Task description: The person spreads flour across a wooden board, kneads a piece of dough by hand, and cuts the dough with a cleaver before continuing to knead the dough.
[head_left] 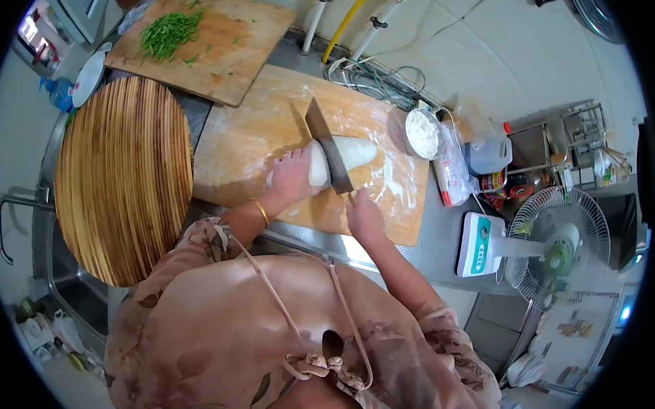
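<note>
A white log of dough (356, 151) lies on the floured wooden board (232, 146). Across it stands the broad blade of a cleaver (328, 148), between the dough's left and right parts; I cannot tell how deep the edge reaches. My right hand (365, 217) is closed around the cleaver's handle near the board's front edge. To the left of the blade, my left hand (292, 175) curls over the dough and holds it, hiding much of that end.
Chopped greens (171, 35) lie on a second board (231, 35) at the back left. A round slatted wooden board (125, 183) stands left. A bowl of flour (422, 134), a kitchen scale (480, 244) and a fan (558, 245) are on the right.
</note>
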Action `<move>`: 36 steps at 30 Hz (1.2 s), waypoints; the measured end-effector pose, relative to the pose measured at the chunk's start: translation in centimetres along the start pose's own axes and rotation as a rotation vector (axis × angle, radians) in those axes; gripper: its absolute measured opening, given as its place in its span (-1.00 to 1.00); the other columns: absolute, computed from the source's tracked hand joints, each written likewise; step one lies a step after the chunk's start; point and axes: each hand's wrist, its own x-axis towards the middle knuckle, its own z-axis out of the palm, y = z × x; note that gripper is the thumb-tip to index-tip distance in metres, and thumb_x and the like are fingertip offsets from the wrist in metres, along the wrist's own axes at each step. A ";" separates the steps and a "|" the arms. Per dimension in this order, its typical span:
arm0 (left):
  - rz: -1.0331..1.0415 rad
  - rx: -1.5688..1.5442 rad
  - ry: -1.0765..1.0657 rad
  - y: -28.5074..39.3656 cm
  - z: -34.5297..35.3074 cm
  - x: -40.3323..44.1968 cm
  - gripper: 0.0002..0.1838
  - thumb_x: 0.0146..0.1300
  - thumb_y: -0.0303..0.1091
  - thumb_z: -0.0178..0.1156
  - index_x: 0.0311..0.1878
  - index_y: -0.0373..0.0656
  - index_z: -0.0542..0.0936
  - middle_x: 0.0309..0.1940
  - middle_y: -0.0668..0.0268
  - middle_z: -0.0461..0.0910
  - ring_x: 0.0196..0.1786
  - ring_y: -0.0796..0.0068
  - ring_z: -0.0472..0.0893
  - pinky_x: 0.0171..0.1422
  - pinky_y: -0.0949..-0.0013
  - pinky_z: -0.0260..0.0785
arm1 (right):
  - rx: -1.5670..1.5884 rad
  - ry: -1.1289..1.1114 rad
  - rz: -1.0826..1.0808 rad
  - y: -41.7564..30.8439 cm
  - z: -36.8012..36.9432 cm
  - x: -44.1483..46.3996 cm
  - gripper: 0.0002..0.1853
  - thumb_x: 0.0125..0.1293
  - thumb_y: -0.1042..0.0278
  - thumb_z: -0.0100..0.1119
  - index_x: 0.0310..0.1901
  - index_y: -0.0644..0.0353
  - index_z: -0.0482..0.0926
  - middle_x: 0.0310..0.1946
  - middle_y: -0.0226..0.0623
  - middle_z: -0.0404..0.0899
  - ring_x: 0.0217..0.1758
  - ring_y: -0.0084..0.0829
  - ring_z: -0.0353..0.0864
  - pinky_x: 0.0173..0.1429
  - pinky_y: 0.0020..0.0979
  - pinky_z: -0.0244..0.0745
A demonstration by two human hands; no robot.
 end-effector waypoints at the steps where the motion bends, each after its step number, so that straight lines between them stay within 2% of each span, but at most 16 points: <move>1: -0.012 -0.004 0.005 0.1 0.1 0.0 0.08 -0.19 0.06 0.49 0.38 -0.19 0.21 0.15 0.11 0.45 0.22 0.12 0.45 0.22 0.01 0.31 | -0.005 0.005 0.007 -0.1 1.3 0.4 -0.67 0.37 0.20 0.03 -0.04 0.29 0.30 -0.30 0.23 0.60 -0.16 0.20 0.60 -0.07 0.10 0.46; 5: 0.082 0.044 0.079 0.3 0.7 -1.3 0.10 -0.23 0.02 0.52 0.40 -0.15 0.20 0.17 0.12 0.44 0.23 0.10 0.45 0.24 0.00 0.30 | 0.048 0.034 -0.018 -0.3 1.1 1.4 -0.67 0.37 0.17 0.03 -0.04 0.25 0.30 -0.26 0.20 0.61 -0.13 0.18 0.60 -0.06 0.10 0.46; 6: 0.097 0.058 0.103 0.5 0.9 -1.8 0.10 -0.22 0.03 0.52 0.40 -0.14 0.20 0.15 0.12 0.45 0.21 0.09 0.46 0.23 -0.01 0.32 | 0.072 0.064 -0.041 0.0 1.0 1.6 -0.67 0.36 0.14 0.06 -0.10 0.24 0.33 -0.23 0.18 0.60 -0.10 0.17 0.59 -0.06 0.08 0.45; 9: 0.105 0.081 0.153 -0.1 0.9 -2.8 0.08 -0.21 0.03 0.52 0.40 -0.11 0.22 0.10 0.12 0.47 0.18 0.09 0.49 0.22 0.01 0.34 | 0.202 0.096 -0.064 2.0 1.0 0.5 -0.66 0.34 0.15 0.11 -0.06 0.26 0.38 -0.21 0.19 0.59 -0.07 0.18 0.58 -0.05 0.06 0.44; 11: 0.035 0.051 0.139 -2.2 0.7 -3.2 0.06 -0.22 0.01 0.54 0.39 -0.09 0.26 0.11 0.11 0.48 0.18 0.10 0.49 0.25 0.06 0.35 | 0.428 0.323 -0.194 4.5 1.6 -3.0 -0.64 0.33 0.19 0.15 0.01 0.27 0.42 -0.19 0.20 0.59 -0.06 0.19 0.56 -0.03 0.04 0.43; 13: -0.117 -0.012 0.250 -5.6 0.8 -2.5 0.02 -0.23 -0.05 0.55 0.37 -0.10 0.29 0.13 0.11 0.48 0.19 0.10 0.48 0.27 0.10 0.35 | 0.423 0.346 -0.073 7.3 0.6 -7.6 -0.63 0.32 0.24 0.19 0.04 0.31 0.46 -0.26 0.16 0.58 -0.14 0.16 0.59 -0.11 -0.05 0.45; 15: -0.242 -0.039 0.340 -8.3 -0.5 -2.5 -0.01 -0.22 -0.11 0.55 0.35 -0.11 0.31 0.14 0.09 0.47 0.21 0.08 0.47 0.30 0.14 0.34 | 0.432 0.420 0.127 10.9 -0.2 -11.9 -0.67 0.31 0.26 0.21 0.02 0.24 0.48 -0.19 0.11 0.61 -0.11 0.17 0.59 -0.06 -0.07 0.48; 17: -0.304 -0.043 0.383 -11.2 -1.8 -2.5 -0.01 -0.20 -0.17 0.54 0.36 -0.12 0.29 0.16 0.05 0.46 0.24 0.05 0.45 0.32 0.15 0.32 | 0.428 0.608 0.204 15.5 0.9 -15.6 -0.68 0.30 0.27 0.24 0.02 0.22 0.50 -0.21 0.05 0.63 -0.15 0.11 0.62 -0.10 -0.12 0.51; 19: -0.347 -0.059 0.394 -14.8 -1.1 -1.8 0.00 -0.18 -0.21 0.52 0.39 -0.12 0.25 0.18 0.02 0.44 0.27 0.02 0.42 0.35 0.15 0.30 | 0.228 0.712 0.357 18.7 1.2 -18.5 -0.67 0.29 0.27 0.24 0.03 0.21 0.51 -0.20 0.02 0.64 -0.15 0.05 0.63 -0.09 -0.11 0.51; 22: -0.285 -0.029 0.530 -14.6 -0.3 -2.6 0.06 -0.15 -0.17 0.52 0.45 -0.12 0.17 0.33 -0.03 0.28 0.37 -0.04 0.29 0.41 0.06 0.23 | 0.029 0.784 0.489 23.0 2.6 -20.1 -0.66 0.28 0.30 0.23 0.04 0.23 0.51 -0.17 0.01 0.63 -0.13 0.04 0.62 -0.05 -0.08 0.50; 25: -0.431 0.141 0.437 -9.1 -1.3 -3.8 0.12 -0.13 -0.08 0.52 0.49 -0.09 0.11 0.48 0.02 0.05 0.48 -0.11 0.11 0.44 -0.08 0.17 | -0.024 0.783 0.528 26.1 4.4 -20.0 -0.67 0.26 0.32 0.24 0.02 0.25 0.52 -0.18 0.00 0.62 -0.13 0.05 0.59 -0.03 -0.06 0.49; 28: -0.327 0.156 0.541 -8.7 -0.2 -4.6 0.14 -0.14 0.00 0.52 0.49 -0.08 0.11 0.54 0.09 -0.08 0.53 -0.11 -0.01 0.44 -0.19 0.11 | -0.064 0.752 0.552 27.2 6.2 -18.7 -0.66 0.25 0.32 0.25 0.02 0.21 0.50 -0.16 -0.02 0.57 -0.11 0.05 0.56 -0.03 -0.06 0.47; 31: -0.373 0.162 0.541 -8.6 0.8 -6.0 0.14 -0.14 0.02 0.51 0.49 -0.08 0.12 0.53 0.10 -0.05 0.54 -0.11 -0.04 0.44 -0.21 0.11 | -0.070 0.665 0.629 26.8 6.8 -17.1 -0.64 0.24 0.32 0.27 0.04 0.17 0.46 -0.12 -0.05 0.50 -0.06 0.04 0.53 -0.04 -0.07 0.46; 32: -0.291 0.033 0.597 -9.3 1.5 -6.5 0.11 -0.12 0.03 0.49 0.49 -0.08 0.13 0.53 0.09 -0.05 0.54 -0.09 -0.06 0.46 -0.25 0.02 | -0.043 0.670 0.623 27.2 7.5 -16.6 -0.60 0.23 0.33 0.29 0.07 0.15 0.44 -0.07 -0.06 0.45 0.01 0.03 0.50 -0.02 -0.07 0.46; 35: -0.329 0.071 0.551 -9.0 1.5 -8.6 0.09 -0.08 0.02 0.47 0.49 -0.09 0.12 0.52 0.08 -0.03 0.54 -0.08 -0.04 0.51 -0.18 -0.09 | -0.041 0.712 0.599 29.0 9.4 -15.1 -0.61 0.21 0.34 0.29 0.06 0.14 0.45 -0.08 -0.04 0.45 0.01 0.04 0.49 -0.03 -0.06 0.45; 36: -0.339 -0.053 0.530 -8.5 1.1 -9.6 0.05 -0.06 -0.03 0.46 0.48 -0.12 0.15 0.50 0.04 0.00 0.53 -0.08 0.00 0.54 -0.08 -0.14 | -0.015 0.695 0.619 29.0 9.5 -14.6 -0.58 0.19 0.33 0.31 0.07 0.18 0.45 -0.05 0.00 0.45 0.02 0.06 0.48 0.03 -0.05 0.43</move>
